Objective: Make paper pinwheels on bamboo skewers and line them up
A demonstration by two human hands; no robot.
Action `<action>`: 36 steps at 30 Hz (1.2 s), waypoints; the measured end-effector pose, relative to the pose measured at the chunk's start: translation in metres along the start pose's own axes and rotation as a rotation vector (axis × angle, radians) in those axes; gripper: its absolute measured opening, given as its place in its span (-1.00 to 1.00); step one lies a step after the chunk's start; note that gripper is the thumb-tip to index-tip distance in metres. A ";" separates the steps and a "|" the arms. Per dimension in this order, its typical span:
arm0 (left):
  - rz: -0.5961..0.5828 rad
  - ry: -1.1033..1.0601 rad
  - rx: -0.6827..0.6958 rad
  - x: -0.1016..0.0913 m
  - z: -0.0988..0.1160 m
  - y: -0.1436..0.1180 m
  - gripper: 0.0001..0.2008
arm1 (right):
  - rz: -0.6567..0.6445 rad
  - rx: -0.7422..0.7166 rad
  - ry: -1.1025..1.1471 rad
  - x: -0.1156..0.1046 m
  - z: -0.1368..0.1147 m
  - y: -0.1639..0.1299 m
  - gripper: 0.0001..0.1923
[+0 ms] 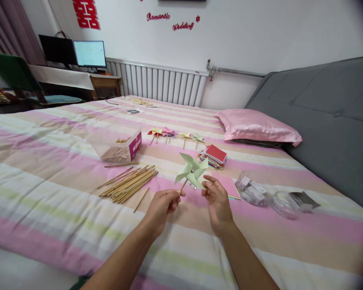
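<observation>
On the far left a green chair [15, 74] stands by a desk with two monitors [75, 52]; a white ribbed radiator [160, 84] runs along the wall behind the bed [33, 161], whose cover is striped pink, cream and pale green. On the cover, a clear plastic box [119, 145] with a magenta end holds thin sticks, and just in front of it lies a loose fan of bamboo sticks [130, 183], smooth and pale brown. Beyond them a row of small finished pinwheels [174, 135] rests flat.

The left hand [163, 205] is clenched around the thin stick of a pale green paper pinwheel [192, 171], held up above the cover between both hands. The right hand [218, 199] is loosely curled, fingertips [207, 189] pinching at the wheel's lower edge near its centre pin.

Behind the wheel sits a stack of coloured paper squares [214, 156], red on top, and a pink sheet [228, 184] lies flat beside the right hand. Further right are crinkled clear bags [270, 197], a glossy pink pillow [255, 127] and a grey padded headboard [326, 117].
</observation>
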State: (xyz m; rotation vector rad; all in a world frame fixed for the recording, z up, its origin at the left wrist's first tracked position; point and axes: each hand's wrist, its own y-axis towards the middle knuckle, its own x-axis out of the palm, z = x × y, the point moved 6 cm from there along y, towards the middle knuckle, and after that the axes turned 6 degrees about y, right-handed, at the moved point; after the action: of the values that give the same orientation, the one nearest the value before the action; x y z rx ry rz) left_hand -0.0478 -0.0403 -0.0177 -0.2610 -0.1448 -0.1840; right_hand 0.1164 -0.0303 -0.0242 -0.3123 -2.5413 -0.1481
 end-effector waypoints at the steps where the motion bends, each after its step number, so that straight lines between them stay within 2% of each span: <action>1: 0.002 -0.013 0.001 -0.001 0.000 0.000 -0.78 | 0.018 -0.009 0.013 -0.002 0.000 0.001 -0.73; 12: 0.087 -0.185 -0.062 -0.009 -0.001 0.002 -0.82 | 0.029 -0.006 0.016 -0.004 0.003 0.002 -0.79; 36: 0.050 -0.142 -0.054 -0.007 -0.003 0.002 -0.80 | 0.027 -0.007 0.020 -0.005 0.004 0.003 -0.80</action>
State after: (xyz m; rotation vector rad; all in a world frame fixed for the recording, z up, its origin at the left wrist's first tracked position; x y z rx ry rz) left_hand -0.0536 -0.0385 -0.0222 -0.3317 -0.2738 -0.1193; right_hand 0.1196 -0.0275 -0.0301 -0.3461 -2.5164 -0.1494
